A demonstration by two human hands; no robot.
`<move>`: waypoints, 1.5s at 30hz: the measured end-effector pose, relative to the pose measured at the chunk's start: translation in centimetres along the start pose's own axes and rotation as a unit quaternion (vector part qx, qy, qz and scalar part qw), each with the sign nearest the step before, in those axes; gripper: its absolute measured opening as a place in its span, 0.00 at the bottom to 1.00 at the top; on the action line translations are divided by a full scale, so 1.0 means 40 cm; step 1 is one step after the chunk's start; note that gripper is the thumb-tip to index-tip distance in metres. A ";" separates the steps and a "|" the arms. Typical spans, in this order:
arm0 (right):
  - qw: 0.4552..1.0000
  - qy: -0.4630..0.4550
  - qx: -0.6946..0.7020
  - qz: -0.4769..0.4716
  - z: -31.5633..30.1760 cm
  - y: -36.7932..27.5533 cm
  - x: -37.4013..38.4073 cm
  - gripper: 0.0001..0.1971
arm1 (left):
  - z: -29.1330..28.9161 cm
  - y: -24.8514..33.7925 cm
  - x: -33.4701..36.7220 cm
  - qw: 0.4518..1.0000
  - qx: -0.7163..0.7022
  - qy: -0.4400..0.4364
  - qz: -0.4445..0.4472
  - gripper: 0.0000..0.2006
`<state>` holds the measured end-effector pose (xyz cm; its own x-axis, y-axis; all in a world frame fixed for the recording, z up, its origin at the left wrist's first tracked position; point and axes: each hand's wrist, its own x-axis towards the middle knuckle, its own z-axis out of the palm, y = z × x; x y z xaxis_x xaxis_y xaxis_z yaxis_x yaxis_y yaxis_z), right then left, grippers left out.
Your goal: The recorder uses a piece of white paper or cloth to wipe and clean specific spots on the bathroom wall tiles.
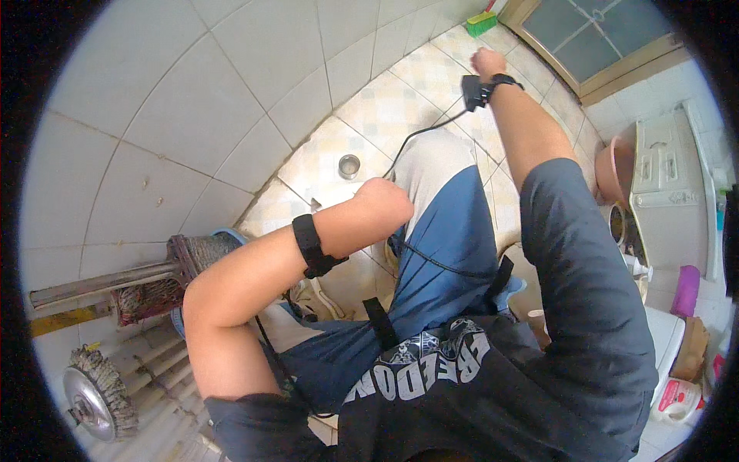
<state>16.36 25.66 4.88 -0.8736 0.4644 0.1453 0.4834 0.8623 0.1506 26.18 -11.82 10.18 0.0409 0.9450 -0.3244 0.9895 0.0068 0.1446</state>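
My right arm stretches far forward over the tiled floor, and my right hand (487, 63) is curled like a fist near the door. Anything inside it is too small or hidden to make out. A black box-shaped device (474, 92) is strapped at that wrist, with a cable leading back toward my body. My left forearm, with a black strap (309, 245) around it, crosses in front of my knees. My left hand (385, 204) is bent downward, its fingers hidden from view. A round metal floor drain (349, 166) lies just beyond it.
A green-bristled broom (481, 25) stands by the framed door (593, 38). At left are a mop (146, 296), a blue bucket (227, 232) and a round bristled brush (100, 393). A pink basin (613, 171) and a white bottle (676, 400) are at right. White tiled wall (177, 154) rises on the left.
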 end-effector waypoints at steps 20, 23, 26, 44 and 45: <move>0.754 -0.144 0.568 -0.297 -0.236 -0.171 -0.366 0.33 | -0.233 -0.185 0.091 0.824 -0.423 0.376 -0.042 0.19; 0.748 -0.190 0.574 -0.273 -0.252 -0.139 -0.361 0.25 | -0.239 -0.175 0.097 0.776 -0.531 0.332 -0.075 0.21; 0.811 -0.120 0.522 -0.234 -0.246 -0.092 -0.372 0.17 | -0.229 -0.152 0.100 0.742 -0.584 0.309 -0.119 0.23; 0.855 0.235 0.083 0.454 -0.202 0.645 -0.951 0.18 | -0.150 -0.247 0.106 0.745 -0.595 0.236 -0.185 0.19; 0.842 0.251 0.034 0.477 -0.203 0.646 -0.961 0.18 | -0.139 -0.253 0.096 0.745 -0.596 0.233 -0.190 0.19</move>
<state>62.90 28.44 11.13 0.0519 0.8233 0.5653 0.9322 0.1631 -0.3231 15.54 -6.42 12.68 -0.5375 0.8098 -0.2352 0.0791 0.3261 0.9420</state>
